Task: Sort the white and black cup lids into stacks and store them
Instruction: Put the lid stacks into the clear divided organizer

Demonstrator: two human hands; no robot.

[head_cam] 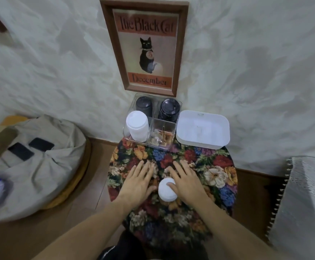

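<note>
Below, floral tablecloth [218, 162] by plaster wall [59, 72] — left hand [137, 180], right hand [187, 180] flat, grip wide.

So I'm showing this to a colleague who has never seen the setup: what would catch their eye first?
Likely the framed Black Cat poster on the wall, then the loud floral tablecloth. On it both hands lie flat, left hand and right hand, a white lid stack between them; behind stands a clear organizer holding black lid stacks.
</note>
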